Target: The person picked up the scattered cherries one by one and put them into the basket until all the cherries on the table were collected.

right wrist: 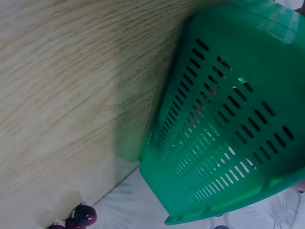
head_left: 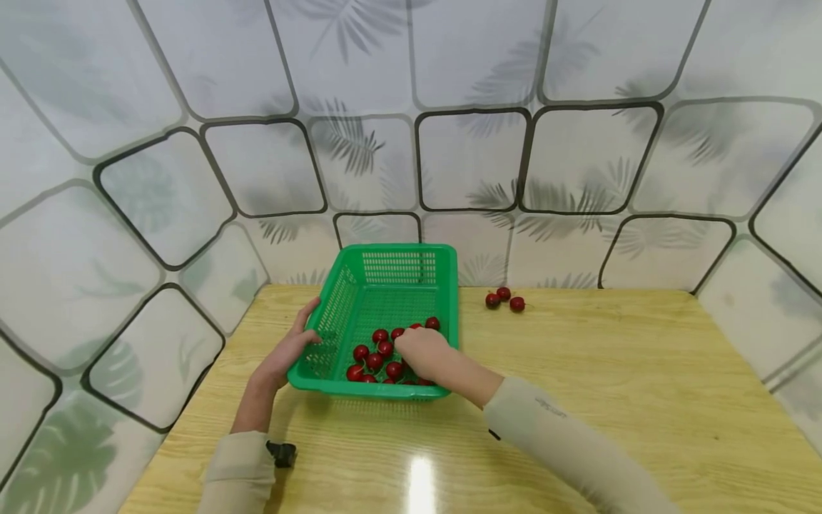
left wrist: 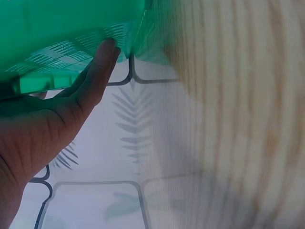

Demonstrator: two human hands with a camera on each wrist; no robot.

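A green plastic basket (head_left: pixel 366 389) with slotted walls stands on the wooden table. Red cherries (head_left: pixel 375 362) with stems lie gathered in its near and right part. My left hand (head_left: pixel 285 357) grips the basket's left rim, thumb over the inside and fingers along the outer wall. In the left wrist view, those fingers (left wrist: pixel 97 71) reach along the slotted underside. My right hand (head_left: pixel 427 351) reaches over the right rim, down among the cherries. Its fingertips are hidden, and I cannot tell whether they hold a cherry.
Three loose cherries (head_left: pixel 504 298) lie on the table (head_left: pixel 610 385) right of the basket, near the back edge. Part of that group (right wrist: pixel 85 215) shows in the right wrist view. A patterned curtain-like backdrop (head_left: pixel 475 157) rises behind the table and along both sides.
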